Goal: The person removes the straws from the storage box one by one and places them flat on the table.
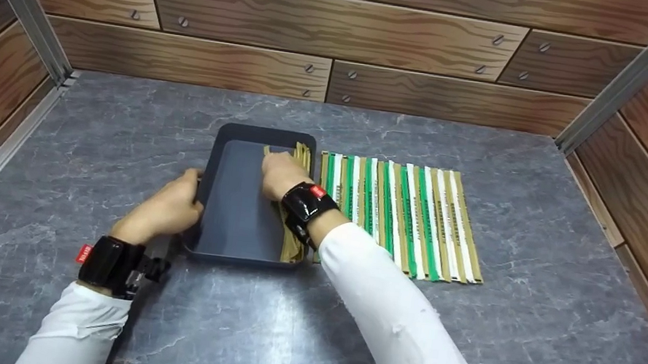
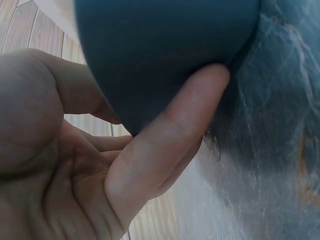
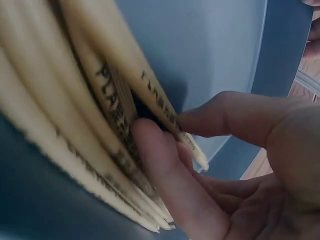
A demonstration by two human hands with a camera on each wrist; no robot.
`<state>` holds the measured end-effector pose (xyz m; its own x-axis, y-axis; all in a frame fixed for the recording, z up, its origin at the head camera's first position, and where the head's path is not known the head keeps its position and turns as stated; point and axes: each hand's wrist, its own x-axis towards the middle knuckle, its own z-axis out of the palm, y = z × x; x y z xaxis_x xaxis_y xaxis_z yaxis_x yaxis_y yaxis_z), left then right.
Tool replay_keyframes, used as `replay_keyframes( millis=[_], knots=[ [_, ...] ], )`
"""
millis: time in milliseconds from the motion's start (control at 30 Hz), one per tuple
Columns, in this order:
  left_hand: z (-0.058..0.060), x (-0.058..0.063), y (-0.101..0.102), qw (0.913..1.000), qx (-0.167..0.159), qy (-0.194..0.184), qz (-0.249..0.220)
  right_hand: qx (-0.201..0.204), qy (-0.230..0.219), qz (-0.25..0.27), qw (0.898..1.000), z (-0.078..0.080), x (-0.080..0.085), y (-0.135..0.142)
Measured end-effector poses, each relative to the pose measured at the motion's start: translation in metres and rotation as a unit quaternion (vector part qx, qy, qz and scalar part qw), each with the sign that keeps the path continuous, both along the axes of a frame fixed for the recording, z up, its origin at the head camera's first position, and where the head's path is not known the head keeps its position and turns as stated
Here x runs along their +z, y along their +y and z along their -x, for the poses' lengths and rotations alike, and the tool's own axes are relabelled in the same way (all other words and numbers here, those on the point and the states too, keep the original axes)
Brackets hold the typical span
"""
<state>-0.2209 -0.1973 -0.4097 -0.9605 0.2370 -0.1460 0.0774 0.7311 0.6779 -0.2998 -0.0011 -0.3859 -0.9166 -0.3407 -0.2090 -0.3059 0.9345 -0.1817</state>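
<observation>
A dark grey rectangular tray (image 1: 234,208) lies on the table, with a bundle of tan paper-wrapped straws (image 1: 292,249) along its right wall. Over the tray, my right hand (image 1: 283,174) pinches one tan wrapped straw (image 3: 150,85) between thumb and fingers. Dark print shows on its wrapper, and it lies beside the bundle, slightly apart at the held end. My left hand (image 1: 169,206) grips the tray's left wall; in the left wrist view one fingertip (image 2: 212,80) presses on the outer side, while another digit passes behind the edge.
To the right of the tray, close by, wrapped straws in green, white and tan (image 1: 406,217) lie side by side in a row. Wood-patterned panels (image 1: 331,25) stand behind and at both sides, with metal posts (image 1: 24,3) at the corners.
</observation>
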Motion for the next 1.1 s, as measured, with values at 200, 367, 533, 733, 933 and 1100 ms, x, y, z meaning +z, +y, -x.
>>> replay_keyframes(
  millis=[200,367,533,733,933,1100],
  knots=[
    [0.0,0.001,0.001,1.0,-0.001,0.003,0.003,0.003,-0.003,0.051,0.999,0.0,-0.001,0.008],
    [0.0,0.001,0.001,1.0,0.001,0.0,0.003,0.004,-0.019,0.106,0.994,0.002,0.001,0.017],
    [0.0,0.0,0.001,0.9999,0.003,-0.01,-0.003,0.009,-0.014,0.149,0.989,0.0,0.007,0.029],
    [0.0,-0.001,0.0,0.9999,0.004,-0.008,-0.007,-0.022,-0.072,0.322,0.944,-0.008,0.015,0.049],
    [-0.001,-0.002,-0.001,0.9998,-0.009,0.019,-0.006,-0.081,-0.095,0.487,0.864,-0.012,0.029,0.077],
    [0.0,-0.002,-0.001,0.9997,-0.01,0.018,-0.01,-0.12,-0.07,0.529,0.837,-0.006,0.041,0.128]
  ],
)
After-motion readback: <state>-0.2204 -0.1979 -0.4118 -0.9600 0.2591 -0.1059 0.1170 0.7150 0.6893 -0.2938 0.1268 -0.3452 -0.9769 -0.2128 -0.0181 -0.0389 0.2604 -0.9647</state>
